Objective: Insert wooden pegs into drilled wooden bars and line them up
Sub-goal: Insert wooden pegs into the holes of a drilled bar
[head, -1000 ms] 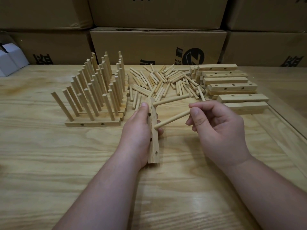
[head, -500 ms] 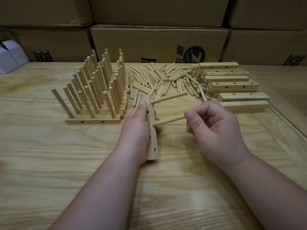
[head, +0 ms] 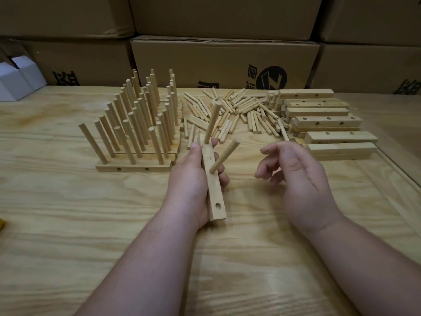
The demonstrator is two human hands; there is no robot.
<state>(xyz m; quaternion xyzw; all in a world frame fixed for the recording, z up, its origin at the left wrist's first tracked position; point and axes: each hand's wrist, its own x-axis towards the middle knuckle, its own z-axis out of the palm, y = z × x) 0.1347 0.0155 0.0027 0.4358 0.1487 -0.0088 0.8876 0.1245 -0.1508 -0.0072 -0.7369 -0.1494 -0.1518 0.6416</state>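
Observation:
My left hand [head: 190, 181] grips a drilled wooden bar [head: 214, 192] on edge above the table, its length running away from me. Two pegs stand in it: a far peg [head: 212, 121] and a middle peg [head: 224, 156], both slanting up to the right. The hole nearest me [head: 218, 205] has no peg in it. My right hand [head: 293, 173] hovers to the right of the bar, fingers loosely spread, holding nothing. Loose pegs [head: 239, 112] lie in a pile at the back centre. Bare drilled bars [head: 328, 124] are stacked at the back right.
Finished bars with upright pegs [head: 136, 124] stand in rows at the back left. Cardboard boxes [head: 225, 58] wall the table's far edge. A white box [head: 18, 80] sits far left. A raised table edge [head: 396, 165] runs along the right.
My right hand pushed the second peg into the bar's middle hole, let go and drew back to the right. My left hand tilted the bar so the pegs now point more upward.

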